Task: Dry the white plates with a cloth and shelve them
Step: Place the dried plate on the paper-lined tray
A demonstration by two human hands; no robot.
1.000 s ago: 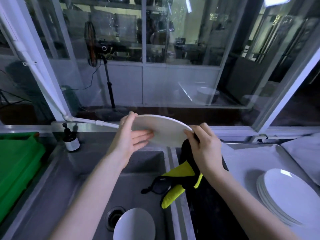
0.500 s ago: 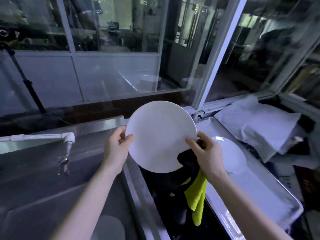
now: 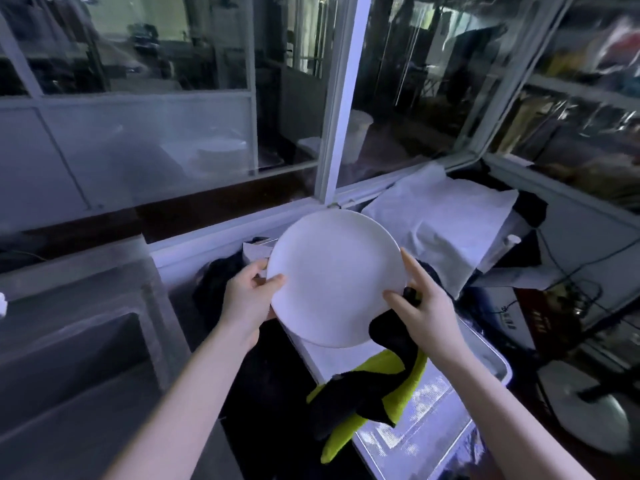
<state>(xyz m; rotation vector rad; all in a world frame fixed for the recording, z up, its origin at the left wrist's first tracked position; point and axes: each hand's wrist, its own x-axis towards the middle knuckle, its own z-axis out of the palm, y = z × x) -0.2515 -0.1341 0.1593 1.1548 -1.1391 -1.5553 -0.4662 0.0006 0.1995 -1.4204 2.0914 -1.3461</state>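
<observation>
A round white plate (image 3: 334,271) is held in the air above the metal tray (image 3: 491,362), its face tilted toward me. My left hand (image 3: 249,296) grips its left rim, thumb on the face. My right hand (image 3: 424,306) holds the right rim together with a black and yellow cloth (image 3: 367,393), which hangs down below the plate. The stack of plates on the tray is hidden behind the held plate.
A steel sink basin (image 3: 69,368) lies at the left. A white folded cloth (image 3: 440,223) lies on the counter at the back right, under the window frame (image 3: 339,109). Cables and a round stand base (image 3: 588,417) are at the far right.
My view has swung further right, away from the sink. The plate has travelled right with both hands and now hangs over the tray, its face turned up toward me.
</observation>
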